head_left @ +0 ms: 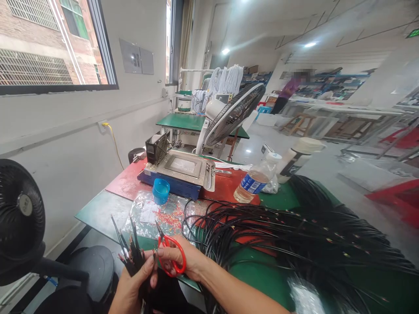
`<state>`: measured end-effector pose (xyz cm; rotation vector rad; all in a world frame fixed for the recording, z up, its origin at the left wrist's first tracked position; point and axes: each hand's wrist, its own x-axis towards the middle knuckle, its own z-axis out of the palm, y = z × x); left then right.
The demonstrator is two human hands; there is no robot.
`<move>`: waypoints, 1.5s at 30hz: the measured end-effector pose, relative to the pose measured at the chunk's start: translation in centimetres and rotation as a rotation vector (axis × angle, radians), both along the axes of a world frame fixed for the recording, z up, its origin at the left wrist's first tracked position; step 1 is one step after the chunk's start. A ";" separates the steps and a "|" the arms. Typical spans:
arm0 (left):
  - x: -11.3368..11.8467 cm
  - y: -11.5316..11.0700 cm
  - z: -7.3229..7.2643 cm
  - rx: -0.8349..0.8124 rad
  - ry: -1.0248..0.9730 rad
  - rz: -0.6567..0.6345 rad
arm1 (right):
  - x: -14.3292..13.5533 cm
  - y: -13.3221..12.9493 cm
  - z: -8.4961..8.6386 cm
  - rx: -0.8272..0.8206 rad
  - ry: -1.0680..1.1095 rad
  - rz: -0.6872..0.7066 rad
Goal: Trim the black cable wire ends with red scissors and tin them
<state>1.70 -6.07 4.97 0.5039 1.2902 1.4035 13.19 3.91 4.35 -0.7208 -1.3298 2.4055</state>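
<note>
My left hand (134, 285) is closed around a bunch of black cables (132, 255), their stripped ends pointing up and showing thin coloured wires. Red-handled scissors (178, 249) hang from my right hand (175, 257), whose fingers pass through the loops; the blades point up and away. The thumb and fingertips of my right hand meet those of my left at one cable end. On the table beyond, red and yellow wire scraps (170, 216) lie on a clear plastic bag (135, 213). A large pile of black cables (271, 226) spreads to the right.
A blue cup (160, 192) stands before a blue solder pot machine (180, 185) with a small fan (157, 149). A liquid-filled bottle (252, 185) stands right of it. A large white fan (234, 115) leans behind; a black fan (21, 220) is at left. One person (290, 91) is far back.
</note>
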 end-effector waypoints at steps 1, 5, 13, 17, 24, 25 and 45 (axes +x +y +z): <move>0.1 0.0 0.1 0.006 0.017 -0.006 | 0.0 0.0 -0.1 0.003 0.006 -0.004; 0.3 -0.1 0.4 -0.003 0.078 -0.007 | -0.1 -0.1 -0.2 0.005 0.013 -0.018; 0.2 -0.1 0.0 -0.036 0.081 0.047 | -0.1 -0.1 -0.1 0.052 0.016 -0.044; 0.5 0.0 0.5 -0.015 0.061 0.095 | -0.3 -0.4 -0.4 0.136 -0.009 -0.049; 0.0 0.2 1.2 -0.169 -0.331 0.310 | 0.2 -0.8 -0.8 1.133 -0.099 -0.303; -0.2 0.2 1.1 -0.181 -0.383 0.326 | 0.3 -0.9 -0.9 1.344 -0.047 -0.312; -0.2 -0.2 -0.5 -0.078 -0.692 0.250 | 0.6 -2.2 0.8 2.037 0.096 -0.276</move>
